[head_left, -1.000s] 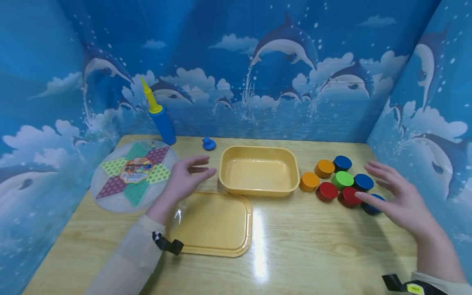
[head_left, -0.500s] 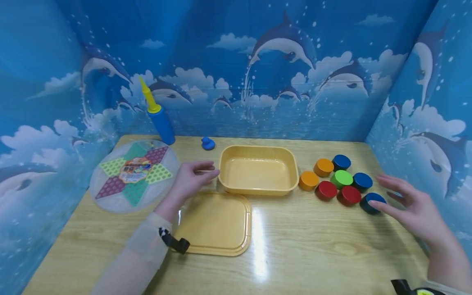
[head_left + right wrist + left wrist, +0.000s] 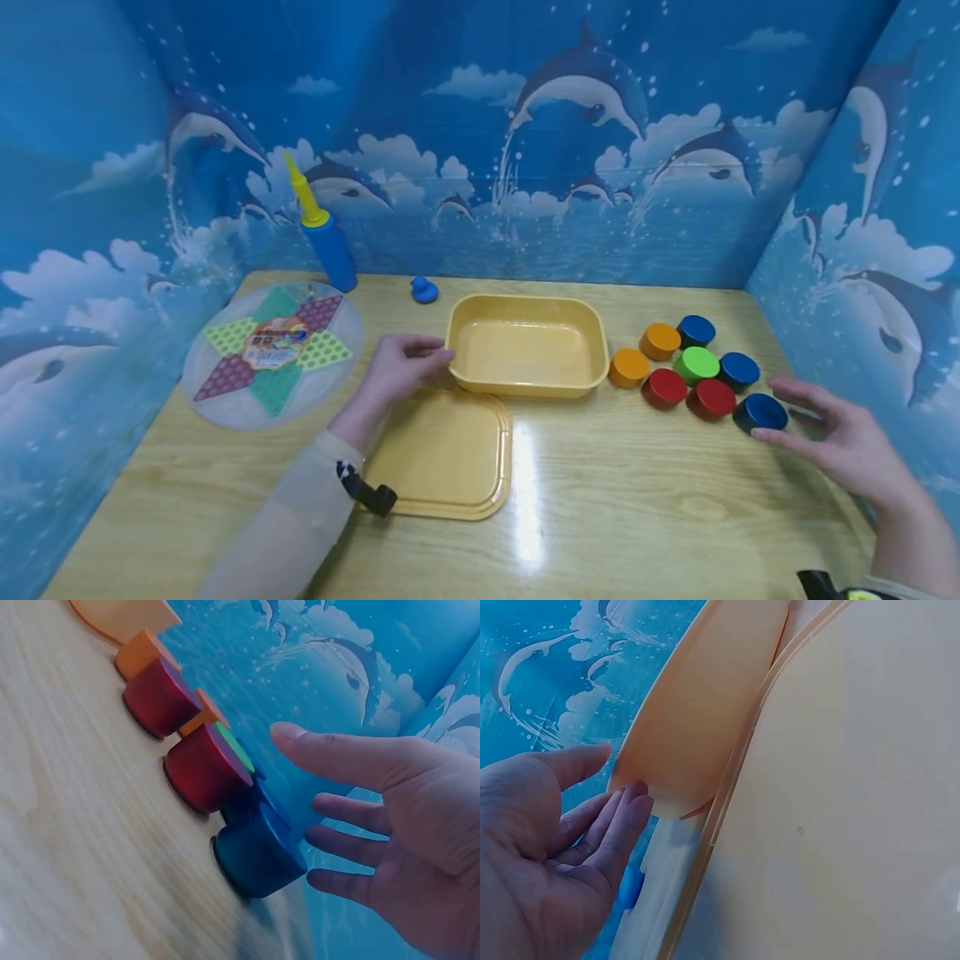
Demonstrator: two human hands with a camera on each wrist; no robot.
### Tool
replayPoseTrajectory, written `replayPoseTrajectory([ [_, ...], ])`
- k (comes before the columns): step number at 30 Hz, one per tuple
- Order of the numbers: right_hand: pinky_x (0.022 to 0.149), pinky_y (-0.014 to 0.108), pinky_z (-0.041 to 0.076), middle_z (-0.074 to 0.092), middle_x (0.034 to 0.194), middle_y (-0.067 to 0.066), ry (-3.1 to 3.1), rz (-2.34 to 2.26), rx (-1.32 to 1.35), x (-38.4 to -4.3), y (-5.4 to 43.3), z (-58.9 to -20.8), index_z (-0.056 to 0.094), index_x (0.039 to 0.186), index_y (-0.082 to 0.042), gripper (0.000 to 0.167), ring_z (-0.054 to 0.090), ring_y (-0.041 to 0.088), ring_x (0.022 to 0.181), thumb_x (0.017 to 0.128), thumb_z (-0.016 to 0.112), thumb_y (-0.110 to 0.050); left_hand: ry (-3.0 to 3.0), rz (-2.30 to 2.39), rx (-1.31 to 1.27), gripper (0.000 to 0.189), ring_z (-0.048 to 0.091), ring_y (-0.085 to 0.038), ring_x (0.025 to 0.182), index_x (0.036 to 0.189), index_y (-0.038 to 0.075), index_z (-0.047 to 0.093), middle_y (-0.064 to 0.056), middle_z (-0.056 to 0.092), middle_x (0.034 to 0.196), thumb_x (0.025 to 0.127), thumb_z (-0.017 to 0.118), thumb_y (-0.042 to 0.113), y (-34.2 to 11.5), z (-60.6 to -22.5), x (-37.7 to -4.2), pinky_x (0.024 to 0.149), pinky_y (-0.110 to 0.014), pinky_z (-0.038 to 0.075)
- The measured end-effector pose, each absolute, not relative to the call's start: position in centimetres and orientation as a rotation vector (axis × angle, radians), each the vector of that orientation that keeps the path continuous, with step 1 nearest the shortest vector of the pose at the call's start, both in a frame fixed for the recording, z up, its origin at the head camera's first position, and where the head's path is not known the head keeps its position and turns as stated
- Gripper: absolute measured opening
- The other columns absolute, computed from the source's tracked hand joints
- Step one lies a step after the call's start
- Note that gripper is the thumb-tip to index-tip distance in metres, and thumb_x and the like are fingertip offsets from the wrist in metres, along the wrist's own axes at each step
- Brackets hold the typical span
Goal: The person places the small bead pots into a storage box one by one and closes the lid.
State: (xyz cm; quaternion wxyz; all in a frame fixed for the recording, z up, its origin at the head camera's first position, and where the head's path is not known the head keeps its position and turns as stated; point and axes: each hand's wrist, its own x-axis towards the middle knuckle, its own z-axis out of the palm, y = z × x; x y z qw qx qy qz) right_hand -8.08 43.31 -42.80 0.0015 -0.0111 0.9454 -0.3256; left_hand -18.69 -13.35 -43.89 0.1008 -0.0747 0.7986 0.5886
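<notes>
My left hand [image 3: 405,367] is at the left end of a yellow plastic box [image 3: 529,387]. In the left wrist view its fingertips are right at the outer wall of the box [image 3: 697,697], and the thumb points toward the rim. A flat yellow lid [image 3: 442,454] lies below this hand. My right hand [image 3: 843,433] is spread around the near right side of a dark blue round block [image 3: 761,413], thumb in front and fingers behind. In the right wrist view the fingertips are close beside that blue block [image 3: 259,851], and nothing is in the grasp.
Red blocks [image 3: 664,389], orange blocks [image 3: 628,368], a green block [image 3: 697,365] and more blue ones [image 3: 738,372] stand clustered right of the box. At the left lie a round star-patterned board [image 3: 273,358], a blue-yellow pump [image 3: 330,250] and a blue duck [image 3: 424,290].
My left hand has moved right, up to the box's left end. My right hand has shifted right and lower, toward the near blue block. Box, lid and blocks stay in place.
</notes>
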Motion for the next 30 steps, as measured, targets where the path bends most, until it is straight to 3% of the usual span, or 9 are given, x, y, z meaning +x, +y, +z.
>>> replayPoseTrajectory([
  [5,0.081,0.003,0.049,0.051,0.149,0.031,2.943,-1.003,-0.029,-8.2,43.5,-43.1,0.048,0.154,0.003,0.084,0.049,0.057,0.128,0.09,0.088,-0.035,2.327,1.762,-0.271,0.04,0.077,-0.025,0.094,0.124,0.001,0.074,-0.016,0.076,0.112,0.093,0.086,0.023,-13.2,-44.2,-18.8,0.084,-0.035,0.066],
  [8,0.091,0.024,0.061,0.049,0.15,0.033,2.949,-0.996,-0.018,-8.4,43.5,-43.3,0.046,0.155,0.004,0.085,0.048,0.059,0.128,0.091,0.087,-0.035,2.292,1.81,-0.268,0.037,0.077,-0.026,0.092,0.121,-0.002,0.074,-0.018,0.077,0.109,0.093,0.086,0.019,-13.1,-44.5,-18.8,0.081,-0.036,0.067],
  [13,0.103,0.042,0.058,0.046,0.152,0.035,2.949,-0.979,0.026,-8.8,43.8,-43.7,0.042,0.158,0.002,0.09,0.046,0.061,0.129,0.092,0.086,-0.038,2.242,1.859,-0.285,0.034,0.078,-0.026,0.086,0.12,-0.005,0.074,-0.019,0.077,0.105,0.094,0.084,0.014,-12.9,-44.7,-18.9,0.078,-0.036,0.067],
  [14,0.1,0.049,0.059,0.045,0.152,0.036,2.938,-0.97,0.038,-8.8,43.9,-43.8,0.04,0.159,0.002,0.091,0.046,0.062,0.129,0.092,0.086,-0.04,2.229,1.866,-0.295,0.033,0.078,-0.025,0.085,0.12,-0.005,0.073,-0.019,0.077,0.105,0.094,0.084,0.013,-12.9,-44.7,-18.9,0.078,-0.036,0.067],
  [15,0.096,0.039,0.06,0.044,0.153,0.037,2.926,-0.962,0.049,-8.9,44.1,-44.0,0.04,0.159,0.003,0.093,0.046,0.063,0.128,0.092,0.086,-0.041,2.215,1.875,-0.306,0.033,0.078,-0.025,0.084,0.12,-0.005,0.073,-0.019,0.077,0.105,0.094,0.084,0.013,-12.9,-44.7,-18.9,0.077,-0.036,0.067],
  [17,0.093,0.05,0.062,0.04,0.153,0.041,2.881,-0.967,0.059,-9.1,44.3,-44.2,0.036,0.16,0.004,0.096,0.045,0.067,0.128,0.092,0.085,-0.042,2.183,1.9,-0.333,0.033,0.078,-0.024,0.083,0.121,-0.006,0.072,-0.02,0.077,0.104,0.095,0.083,0.011,-12.8,-44.7,-18.8,0.077,-0.035,0.067],
  [19,0.083,0.029,0.063,0.039,0.152,0.043,2.856,-0.953,0.072,-9.2,44.6,-44.5,0.036,0.16,0.005,0.097,0.046,0.069,0.126,0.091,0.085,-0.043,2.157,1.922,-0.351,0.032,0.077,-0.023,0.082,0.12,-0.007,0.072,-0.02,0.077,0.104,0.095,0.082,0.011,-12.7,-44.6,-18.8,0.077,-0.035,0.067],
  [24,0.074,0.01,0.056,0.04,0.15,0.045,2.854,-0.971,0.09,-9.3,44.7,-45.0,0.039,0.158,0.007,0.095,0.048,0.068,0.126,0.092,0.084,-0.043,2.118,1.954,-0.396,0.028,0.077,-0.023,0.081,0.116,-0.006,0.074,-0.02,0.075,0.102,0.095,0.083,0.01,-12.5,-44.6,-18.8,0.077,-0.035,0.067],
  [30,0.07,0.003,0.051,0.042,0.149,0.045,2.879,-0.991,0.103,-9.1,44.6,-45.1,0.041,0.156,0.009,0.088,0.051,0.065,0.125,0.095,0.082,-0.04,2.113,1.946,-0.428,0.027,0.077,-0.024,0.082,0.115,-0.005,0.075,-0.02,0.076,0.1,0.094,0.083,0.01,-12.5,-44.5,-18.7,0.077,-0.036,0.067],
])
